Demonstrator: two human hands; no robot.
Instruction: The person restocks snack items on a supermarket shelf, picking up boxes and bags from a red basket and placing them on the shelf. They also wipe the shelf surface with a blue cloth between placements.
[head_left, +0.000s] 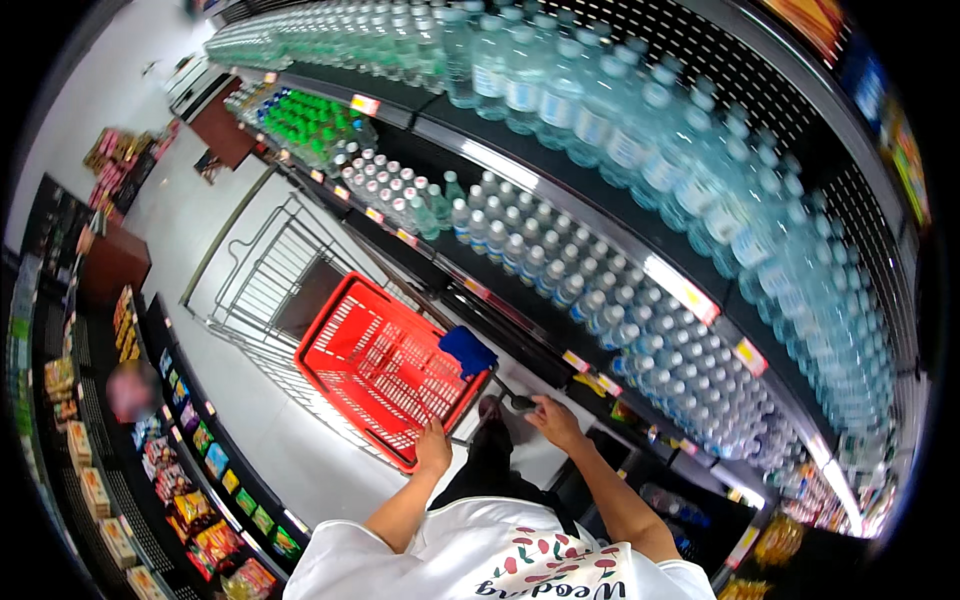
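A red plastic shopping basket (375, 352) sits on a wire shopping cart (247, 277) in front of me. It holds nothing that I can make out. A dark blue cloth (469, 351) hangs over its right corner. My left hand (433, 448) grips the basket's near rim, its fingertips over the edge. To the right of the cart, my right hand (556, 422) is held with the fingers partly bent. Its fingertips are by a small dark rounded object (521, 403) on a thin stem, and whether they touch it is unclear.
Large water bottles (592, 120) line the upper right shelf, with rows of small bottles (555, 262) below. Green-capped bottles (307, 120) stand farther along. Snack packets (217, 540) fill the left shelves. Pale floor (202, 202) runs ahead to a brown counter (225, 124).
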